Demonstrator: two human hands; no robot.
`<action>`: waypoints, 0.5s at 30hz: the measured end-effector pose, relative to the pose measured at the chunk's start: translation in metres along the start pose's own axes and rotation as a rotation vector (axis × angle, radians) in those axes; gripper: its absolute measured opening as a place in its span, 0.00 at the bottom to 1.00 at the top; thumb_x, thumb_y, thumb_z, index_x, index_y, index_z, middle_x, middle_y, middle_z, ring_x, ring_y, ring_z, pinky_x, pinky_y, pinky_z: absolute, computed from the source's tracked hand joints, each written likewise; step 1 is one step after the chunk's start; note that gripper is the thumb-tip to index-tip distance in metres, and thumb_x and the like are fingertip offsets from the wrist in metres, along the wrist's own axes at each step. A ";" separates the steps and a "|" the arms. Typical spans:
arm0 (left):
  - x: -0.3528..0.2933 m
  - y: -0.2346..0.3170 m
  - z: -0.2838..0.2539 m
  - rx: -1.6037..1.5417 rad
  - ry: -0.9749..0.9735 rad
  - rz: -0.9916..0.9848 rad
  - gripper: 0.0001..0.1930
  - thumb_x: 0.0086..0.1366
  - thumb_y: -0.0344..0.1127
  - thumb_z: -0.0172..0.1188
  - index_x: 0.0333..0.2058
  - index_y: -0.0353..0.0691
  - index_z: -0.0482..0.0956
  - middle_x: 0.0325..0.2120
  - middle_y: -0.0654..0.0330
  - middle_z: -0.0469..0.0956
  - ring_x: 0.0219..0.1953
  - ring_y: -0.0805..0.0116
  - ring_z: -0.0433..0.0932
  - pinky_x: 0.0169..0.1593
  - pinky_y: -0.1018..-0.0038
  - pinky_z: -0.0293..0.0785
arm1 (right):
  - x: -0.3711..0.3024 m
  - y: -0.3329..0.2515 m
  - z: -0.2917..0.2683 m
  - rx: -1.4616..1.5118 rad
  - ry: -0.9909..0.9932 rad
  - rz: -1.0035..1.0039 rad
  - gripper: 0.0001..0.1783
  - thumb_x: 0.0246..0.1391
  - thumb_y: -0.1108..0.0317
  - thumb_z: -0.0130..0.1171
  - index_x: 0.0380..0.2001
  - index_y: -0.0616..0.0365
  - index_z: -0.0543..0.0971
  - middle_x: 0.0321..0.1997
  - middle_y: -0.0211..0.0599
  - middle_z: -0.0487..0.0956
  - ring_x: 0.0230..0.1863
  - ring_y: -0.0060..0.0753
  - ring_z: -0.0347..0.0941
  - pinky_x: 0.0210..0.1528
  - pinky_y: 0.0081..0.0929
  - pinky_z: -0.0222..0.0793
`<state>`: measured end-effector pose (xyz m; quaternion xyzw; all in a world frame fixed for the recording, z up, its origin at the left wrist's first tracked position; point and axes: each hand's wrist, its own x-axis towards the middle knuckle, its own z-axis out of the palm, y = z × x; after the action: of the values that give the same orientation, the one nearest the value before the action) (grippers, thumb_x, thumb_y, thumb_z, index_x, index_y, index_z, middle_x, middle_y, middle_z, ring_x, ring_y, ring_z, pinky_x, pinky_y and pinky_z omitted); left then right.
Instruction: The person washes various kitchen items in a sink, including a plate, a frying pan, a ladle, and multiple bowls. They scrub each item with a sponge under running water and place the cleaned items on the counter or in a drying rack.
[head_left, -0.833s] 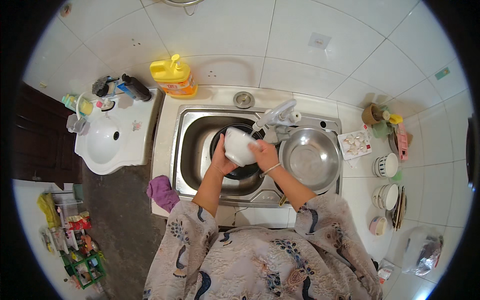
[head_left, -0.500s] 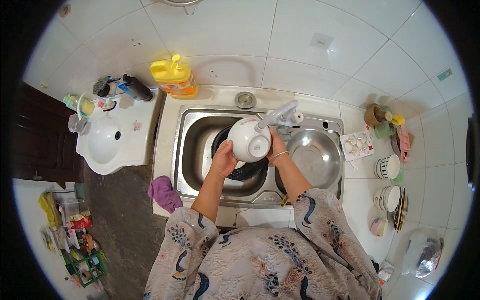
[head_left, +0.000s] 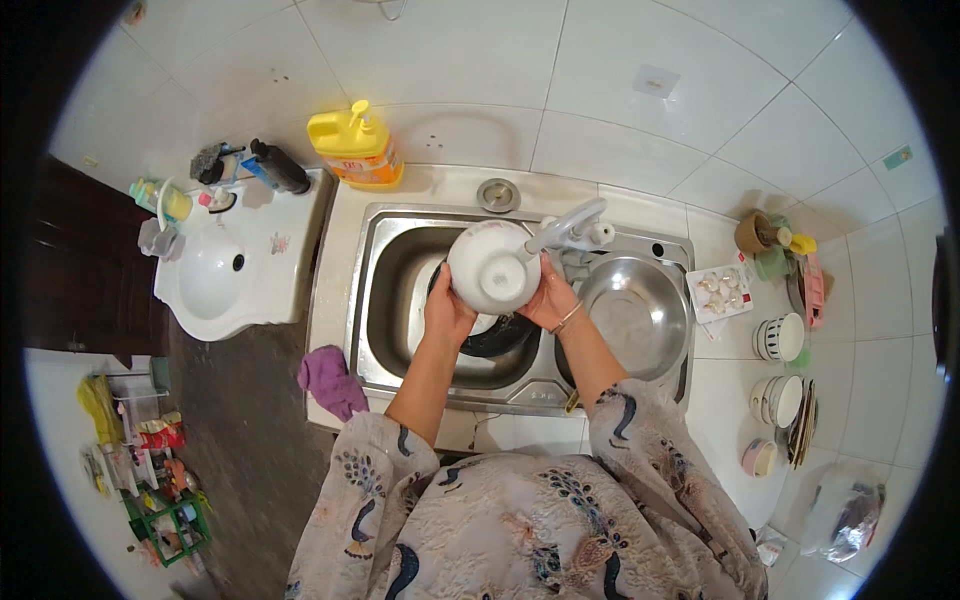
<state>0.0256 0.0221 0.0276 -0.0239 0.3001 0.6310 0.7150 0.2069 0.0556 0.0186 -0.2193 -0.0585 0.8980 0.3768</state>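
Observation:
Between my two hands is a white bowl, its round foot turned up toward me. My left hand grips its left side, and my right hand, with a bracelet at the wrist, grips the right side. The fingers on the far side are hidden behind the bowl. The spout of a pale faucet reaches right beside the bowl's upper right edge; whether they touch I cannot tell. Beneath, a black basin sits in the left compartment of the steel double sink, partly covered by the bowl and hands.
A large steel bowl fills the right compartment. A yellow pump jug and a drain strainer stand behind the sink. A purple cloth lies at the counter's left edge. Stacked bowls and an egg tray stand right.
The bowl has turned, so its foot shows more to the left and higher. My right hand has come round from beside the faucet to the bowl's lower right. The view has shifted slightly.

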 end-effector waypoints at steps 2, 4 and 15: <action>0.011 -0.004 -0.004 -0.004 0.093 -0.040 0.19 0.67 0.45 0.38 0.49 0.39 0.67 0.48 0.58 0.69 0.51 0.62 0.67 0.55 0.62 0.63 | -0.005 0.014 0.004 0.030 -0.107 -0.094 0.24 0.60 0.50 0.37 0.54 0.48 0.63 0.55 0.32 0.68 0.57 0.34 0.63 0.55 0.37 0.60; 0.019 -0.010 -0.009 -0.010 0.144 -0.035 0.19 0.67 0.44 0.37 0.48 0.38 0.67 0.47 0.58 0.70 0.50 0.63 0.69 0.54 0.63 0.63 | -0.003 0.018 0.014 0.076 -0.156 -0.177 0.21 0.60 0.55 0.40 0.52 0.53 0.64 0.54 0.33 0.69 0.57 0.36 0.62 0.58 0.39 0.57; 0.005 -0.037 0.031 0.557 0.101 -0.004 0.24 0.57 0.50 0.53 0.47 0.42 0.67 0.41 0.60 0.71 0.44 0.65 0.70 0.45 0.68 0.66 | -0.017 0.053 0.021 -0.697 0.453 -0.555 0.13 0.58 0.60 0.47 0.35 0.58 0.74 0.30 0.23 0.73 0.31 0.14 0.64 0.36 0.17 0.62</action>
<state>0.0725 0.0321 0.0377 0.1416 0.4970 0.5209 0.6794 0.1742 0.0072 0.0294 -0.4978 -0.3278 0.6209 0.5091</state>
